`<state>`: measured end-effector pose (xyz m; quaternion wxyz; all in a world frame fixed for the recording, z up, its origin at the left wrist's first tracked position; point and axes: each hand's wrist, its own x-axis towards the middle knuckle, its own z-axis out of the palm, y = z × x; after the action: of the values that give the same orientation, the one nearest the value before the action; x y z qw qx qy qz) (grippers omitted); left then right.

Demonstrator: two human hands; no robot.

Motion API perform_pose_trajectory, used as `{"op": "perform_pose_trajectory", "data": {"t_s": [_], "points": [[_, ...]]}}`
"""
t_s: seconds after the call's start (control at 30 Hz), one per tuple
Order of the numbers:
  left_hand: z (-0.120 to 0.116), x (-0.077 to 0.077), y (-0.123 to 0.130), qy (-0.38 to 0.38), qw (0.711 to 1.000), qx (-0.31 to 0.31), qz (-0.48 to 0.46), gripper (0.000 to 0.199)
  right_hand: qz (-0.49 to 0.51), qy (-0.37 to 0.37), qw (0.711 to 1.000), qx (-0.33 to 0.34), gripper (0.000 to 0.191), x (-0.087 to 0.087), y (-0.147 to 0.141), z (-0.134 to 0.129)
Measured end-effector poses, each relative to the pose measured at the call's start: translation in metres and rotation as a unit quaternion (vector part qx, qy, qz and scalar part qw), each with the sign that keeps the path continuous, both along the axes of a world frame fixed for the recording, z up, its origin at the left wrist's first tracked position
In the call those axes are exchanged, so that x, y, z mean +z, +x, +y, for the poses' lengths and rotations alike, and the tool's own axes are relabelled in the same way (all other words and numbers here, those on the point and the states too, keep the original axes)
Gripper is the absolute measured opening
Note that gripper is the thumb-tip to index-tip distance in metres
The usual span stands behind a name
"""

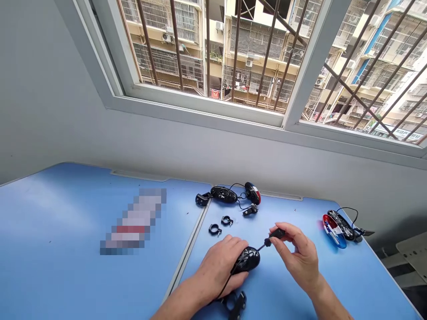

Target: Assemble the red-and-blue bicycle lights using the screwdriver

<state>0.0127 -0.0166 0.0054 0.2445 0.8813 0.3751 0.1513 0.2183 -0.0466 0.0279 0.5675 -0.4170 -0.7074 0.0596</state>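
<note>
My left hand (218, 266) is wrapped round a glossy black oval casing (251, 259) and keeps it on the table. Between thumb and fingers, my right hand (300, 254) pinches a small black-handled screwdriver (276, 234). Its thin shaft slants down to the left, and the tip meets the casing's far right end; the screw itself is too small to make out. A black cord runs from the casing under my left hand towards a black clamp part (237, 306) at the bottom edge. Just beyond my left hand lie two black ring clamps, one (214, 230) nearer and one (227, 221) farther.
Wired black oval units (224, 194) with a red, white and blue shell (254, 194) lie near the wall. A similar set (334, 230) sits at the table's right edge. A seam (187, 253) crosses the blue table (76, 271). A pixelated patch covers something at left.
</note>
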Motion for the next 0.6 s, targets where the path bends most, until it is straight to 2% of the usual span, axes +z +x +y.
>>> {"op": "perform_pose_trajectory", "data": {"t_s": [0.27, 0.6], "points": [[-0.0014, -0.0049, -0.0003, 0.025, 0.999, 0.029, -0.005, 0.045, -0.009, 0.004, 1.000, -0.002, 0.028, 0.0008, 0.0008, -0.0013], [-0.0016, -0.0036, 0.0032, 0.026, 0.998, 0.043, 0.023, 0.025, -0.014, -0.001, 1.000, -0.004, 0.025, 0.0000, -0.0005, -0.0011]]}}
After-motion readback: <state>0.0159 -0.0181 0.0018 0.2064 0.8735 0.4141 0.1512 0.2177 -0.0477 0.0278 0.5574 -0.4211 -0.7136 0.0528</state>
